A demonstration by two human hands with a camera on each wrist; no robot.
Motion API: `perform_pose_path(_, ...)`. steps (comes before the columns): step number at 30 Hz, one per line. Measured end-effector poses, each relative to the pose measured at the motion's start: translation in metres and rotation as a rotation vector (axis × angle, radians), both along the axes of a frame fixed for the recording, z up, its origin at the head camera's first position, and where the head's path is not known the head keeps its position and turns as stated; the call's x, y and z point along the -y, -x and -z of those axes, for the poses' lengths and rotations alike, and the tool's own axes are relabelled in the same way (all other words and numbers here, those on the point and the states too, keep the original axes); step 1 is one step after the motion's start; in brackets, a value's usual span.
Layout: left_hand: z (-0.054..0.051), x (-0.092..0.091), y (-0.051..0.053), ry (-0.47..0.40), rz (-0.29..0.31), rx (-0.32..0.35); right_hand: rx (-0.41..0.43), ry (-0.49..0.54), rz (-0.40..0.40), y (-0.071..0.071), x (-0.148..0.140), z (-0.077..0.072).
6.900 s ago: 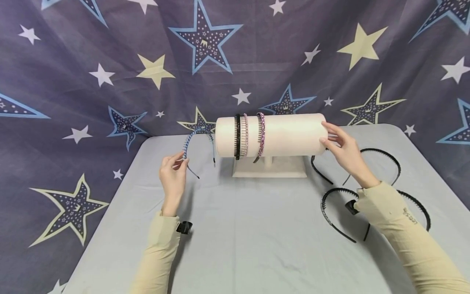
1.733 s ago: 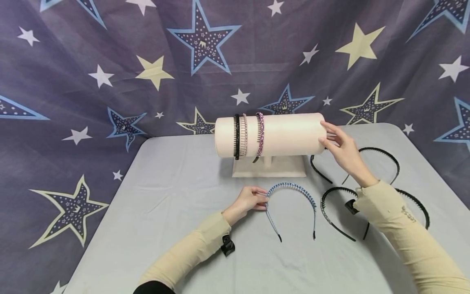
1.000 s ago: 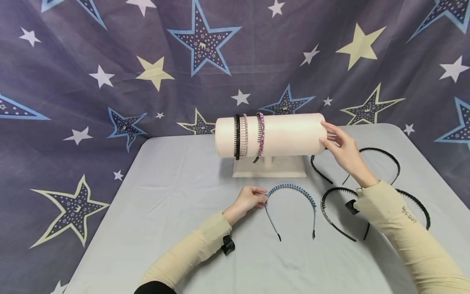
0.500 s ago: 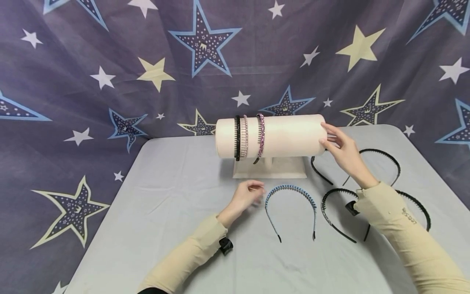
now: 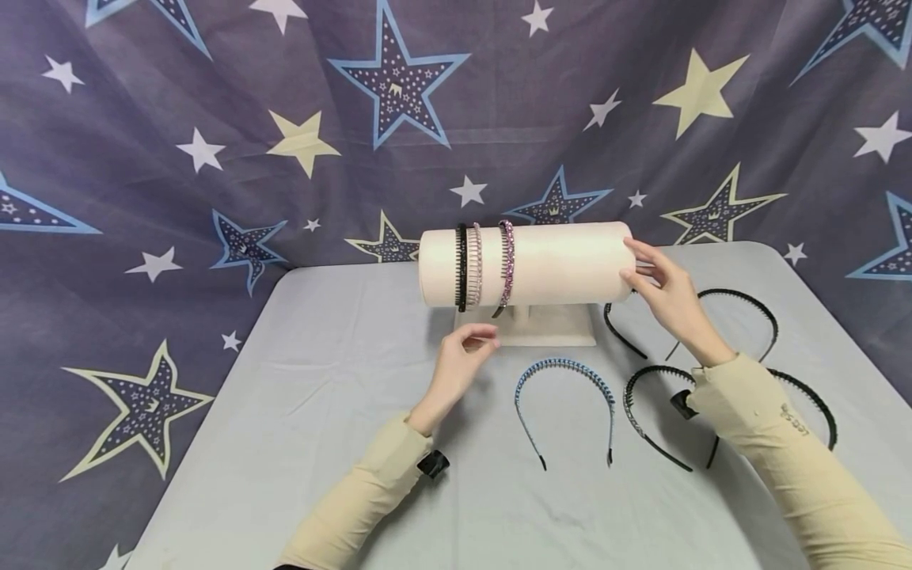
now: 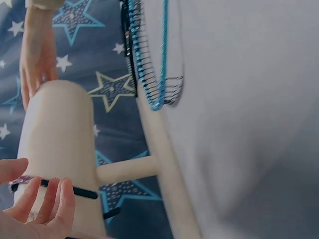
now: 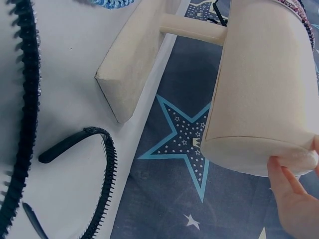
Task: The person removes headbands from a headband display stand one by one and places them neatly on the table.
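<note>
A cream cylindrical headband display stand (image 5: 570, 263) stands at the back of the table. My right hand (image 5: 670, 297) holds the right end of its roll, fingertips and thumb against the rim; the right wrist view shows them at that end too. Around the roll's left half hang a black headband (image 5: 461, 269), a pale pink headband (image 5: 477, 265) and a purple beaded headband (image 5: 507, 265). My left hand (image 5: 458, 364) hovers just below the roll, fingers loosely bent and holding nothing. A blue headband (image 5: 563, 363) lies on the table in front of the stand, apart from both hands.
Several black headbands, including a rear one (image 5: 748, 297) and a front one (image 5: 630, 400), lie on the right side of the grey tablecloth (image 5: 321, 443), partly hidden by my right forearm. A star-patterned curtain (image 5: 235, 95) hangs behind the table.
My left hand carried the blue headband from left of the stand to in front of it, let go, and moved up and left toward the roll. My right hand stayed in place.
</note>
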State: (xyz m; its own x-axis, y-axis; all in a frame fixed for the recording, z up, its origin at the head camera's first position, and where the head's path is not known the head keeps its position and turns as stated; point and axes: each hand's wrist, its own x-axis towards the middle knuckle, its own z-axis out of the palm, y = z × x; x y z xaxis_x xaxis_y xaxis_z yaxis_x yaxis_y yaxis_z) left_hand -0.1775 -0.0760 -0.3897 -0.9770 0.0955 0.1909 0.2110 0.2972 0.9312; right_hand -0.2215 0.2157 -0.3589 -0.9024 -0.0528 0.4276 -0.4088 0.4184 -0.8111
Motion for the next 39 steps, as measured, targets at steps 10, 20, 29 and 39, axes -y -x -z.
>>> perform_pose_path(10, -0.015, 0.005, 0.001, -0.035, -0.137, -0.198, 0.006, -0.003, -0.007, 0.0, 0.001, -0.002)
perform_pose_path(20, -0.018, 0.008, 0.006, -0.055, -0.242, -0.409, -0.001, -0.009, -0.009, 0.0, 0.002, -0.004)
perform_pose_path(29, -0.013, 0.007, 0.013, -0.006, -0.335, -0.51, -0.029, 0.011, -0.025, 0.002, 0.001, 0.0)
perform_pose_path(39, -0.012, 0.005, 0.022, 0.001, -0.361, -0.532, -0.038, 0.009, -0.021, 0.002, 0.0, 0.002)
